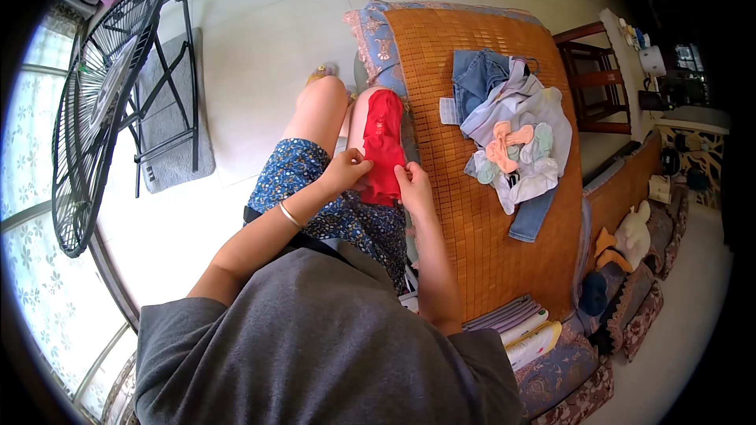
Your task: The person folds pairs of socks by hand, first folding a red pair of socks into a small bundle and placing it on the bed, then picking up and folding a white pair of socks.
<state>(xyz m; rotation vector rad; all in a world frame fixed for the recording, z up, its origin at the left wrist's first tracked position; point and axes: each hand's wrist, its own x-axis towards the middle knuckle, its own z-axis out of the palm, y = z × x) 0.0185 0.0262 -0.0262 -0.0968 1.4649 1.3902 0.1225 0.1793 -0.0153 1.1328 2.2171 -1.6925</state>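
A red piece of clothing [383, 142] lies lengthwise over my right thigh; its exact kind is unclear. My left hand [345, 171], below a bangle on the wrist, pinches its left edge. On the opposite edge, near the lower end, the fingers of my right hand [415, 187] are closed on the same red cloth. To the right, on the woven mat [429, 55], sits a loose pile of clothes: blue jeans [476, 71], a pale grey garment [504, 106], peach socks [510, 142] and several light small pieces.
Folded cloths [504, 315] are stacked at the mat's near edge. Plush toys [632, 232] and cushions [642, 319] line the right side. A black round folding chair [106, 110] stands at left on a grey floor mat [177, 153]. A wooden chair [594, 83] is at the far right.
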